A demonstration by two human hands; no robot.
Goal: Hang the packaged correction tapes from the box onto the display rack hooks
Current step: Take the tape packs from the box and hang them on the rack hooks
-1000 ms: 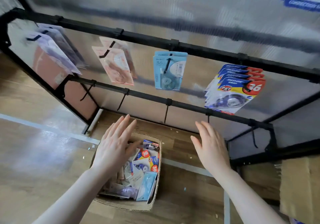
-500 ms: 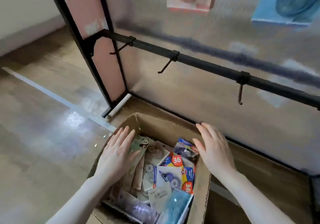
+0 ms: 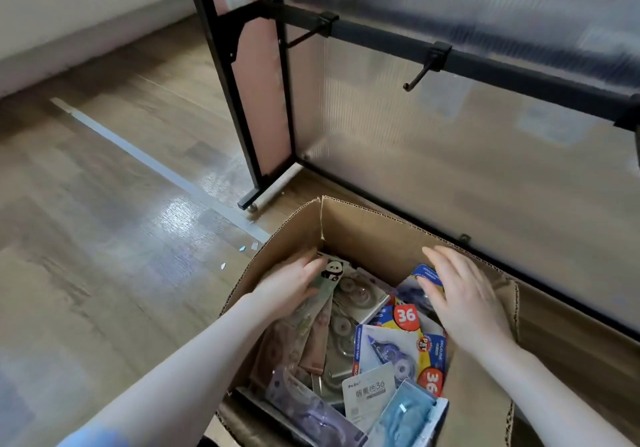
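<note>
Floor [image 3: 104,273]: wood planks, a pale strip of tape [image 3: 156,166] running diagonally toward the box's far left corner. A few small pale scraps [image 3: 247,247] lie just off that corner.

My left hand [image 3: 291,290] is down inside the cardboard box [image 3: 374,235], against its left wall near the far left corner. Fingers lie together, extended, resting on a greenish pack with a panda print [image 3: 330,271]. I cannot tell whether the thumb is under the pack; no firm grip shows.

Box contents, left to right: pinkish and greenish packs [image 3: 311,335] standing on edge along the left wall; a purple pack [image 3: 304,401] at the near left corner; clear blister packs [image 3: 343,322] with round reels in the middle; a white card marked 36 [image 3: 369,393] toward the near edge; a pale blue pack [image 3: 403,419] at the near right corner; blue-and-yellow packs with red 36 discs [image 3: 405,325] along the right side.

My right hand [image 3: 464,297] hovers over the box's right wall, palm down, fingers spread and relaxed, holding nothing. Its fingertips reach toward a blue-topped pack [image 3: 427,273] leaning near the far right corner; contact unclear.

Beyond the box's far edge stands the display rack [image 3: 239,100], black frame, frosted ribbed panel behind. Its low crossbar [image 3: 519,69] carries two bare hooks: left hook [image 3: 306,36], right hook [image 3: 420,74].
</note>
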